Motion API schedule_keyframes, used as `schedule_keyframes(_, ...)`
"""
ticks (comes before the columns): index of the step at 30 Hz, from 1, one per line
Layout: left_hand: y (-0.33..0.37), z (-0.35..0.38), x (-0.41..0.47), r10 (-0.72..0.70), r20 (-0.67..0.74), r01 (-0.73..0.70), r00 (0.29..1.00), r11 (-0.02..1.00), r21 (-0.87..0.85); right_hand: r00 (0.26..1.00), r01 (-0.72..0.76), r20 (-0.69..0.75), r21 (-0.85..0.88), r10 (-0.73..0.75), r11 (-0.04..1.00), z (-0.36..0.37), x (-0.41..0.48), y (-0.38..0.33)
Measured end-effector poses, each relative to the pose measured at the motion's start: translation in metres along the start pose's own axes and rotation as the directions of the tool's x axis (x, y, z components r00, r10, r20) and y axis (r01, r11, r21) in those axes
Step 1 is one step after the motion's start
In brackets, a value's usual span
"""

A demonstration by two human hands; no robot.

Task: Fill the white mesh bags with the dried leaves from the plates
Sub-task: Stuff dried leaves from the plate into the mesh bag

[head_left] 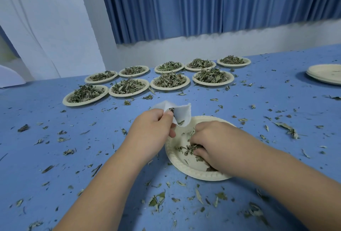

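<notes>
White mesh bag (pixel 181 114) was pinched open by the left hand (pixel 153 129) over the paper plate (pixel 181 169), where the right hand (pixel 217 142) curled round dried leaves (pixel 186 149) that, I think, must next go into the bag.

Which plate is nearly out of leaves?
The near plate under the right hand: only a thin scatter of leaves lies on it, while the nine plates in the far rows are heaped.

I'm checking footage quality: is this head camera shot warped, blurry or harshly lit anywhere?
Head view: wide-angle distortion bows the table edge and curtain hem; light soft, bluish, no glare; left hand, right hand and near plate sharp, far plates slightly softer.
</notes>
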State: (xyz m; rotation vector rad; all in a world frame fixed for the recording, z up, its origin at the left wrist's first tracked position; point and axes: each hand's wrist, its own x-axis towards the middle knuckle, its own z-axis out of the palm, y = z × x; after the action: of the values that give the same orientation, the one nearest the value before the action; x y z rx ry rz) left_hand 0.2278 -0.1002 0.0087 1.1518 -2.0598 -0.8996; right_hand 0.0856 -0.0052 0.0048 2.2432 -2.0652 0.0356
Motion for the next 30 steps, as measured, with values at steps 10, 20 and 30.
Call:
schedule_keyframes(10,0.005,-0.001,-0.003,0.043,-0.054,-0.038,0.998,0.996,0.083,0.973,-0.085,-0.129,0.568,0.191,0.819,-0.031,-0.016,0.018)
schedule_keyframes(20,0.006,0.003,-0.005,0.169,-0.066,-0.156,0.983,0.973,0.168,0.887,-0.072,-0.277,0.706,0.369,0.704,-0.03,-0.009,0.013)
schedule_keyframes(30,0.011,0.01,-0.012,0.349,0.054,-0.353,0.935,0.914,0.2,0.9,-0.138,-0.34,0.372,0.273,0.918,-0.029,0.0,-0.001)
